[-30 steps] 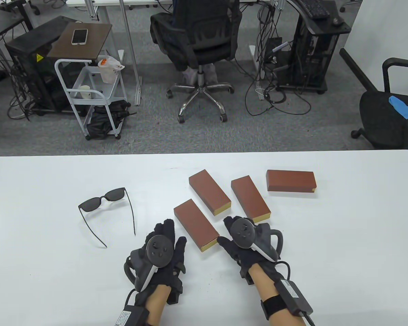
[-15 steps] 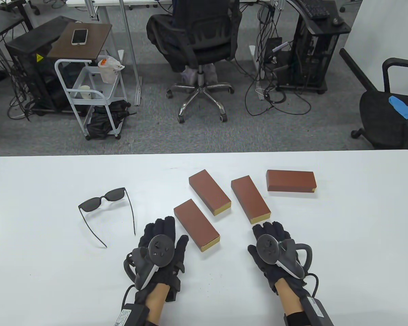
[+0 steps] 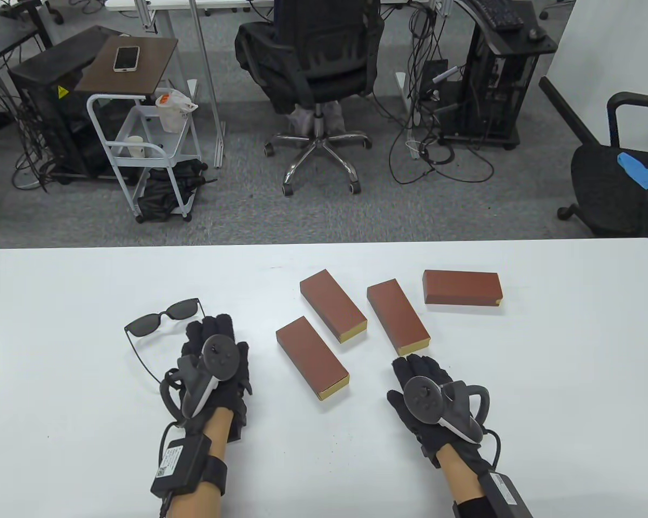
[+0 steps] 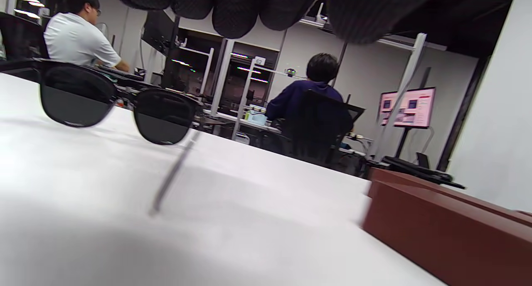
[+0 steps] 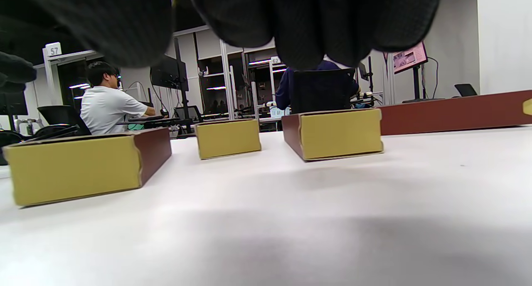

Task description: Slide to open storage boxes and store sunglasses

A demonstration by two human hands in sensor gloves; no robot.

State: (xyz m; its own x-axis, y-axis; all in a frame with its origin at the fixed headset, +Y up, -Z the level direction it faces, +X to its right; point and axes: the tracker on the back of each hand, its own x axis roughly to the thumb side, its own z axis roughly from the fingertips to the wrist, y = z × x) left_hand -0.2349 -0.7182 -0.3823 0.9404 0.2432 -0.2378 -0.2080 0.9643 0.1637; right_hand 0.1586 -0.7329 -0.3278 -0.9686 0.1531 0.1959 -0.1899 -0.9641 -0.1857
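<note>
Black sunglasses (image 3: 162, 318) lie open on the white table (image 3: 59, 302), left of centre, lenses away from me. My left hand (image 3: 213, 329) lies over their right temple arm, fingers stretched out, gripping nothing I can see. In the left wrist view the lenses (image 4: 116, 103) stand ahead and the temple arm runs under my fingertips (image 4: 245, 7). Several closed brown sliding boxes with yellow ends lie at centre-right; the nearest (image 3: 311, 356) is between my hands. My right hand (image 3: 418, 367) rests flat and empty, just short of another box's (image 3: 398, 317) yellow end (image 5: 338, 133).
Two more boxes lie farther back, one at centre (image 3: 333, 306) and one at right (image 3: 463, 287). The table's far edge (image 3: 324, 243) borders a floor with an office chair (image 3: 313, 81) and a cart (image 3: 140, 145).
My left hand has moved left and forward from beside the nearest box onto the sunglasses' right temple arm. My right hand drew back to the right from that box, then shifted slightly left.
</note>
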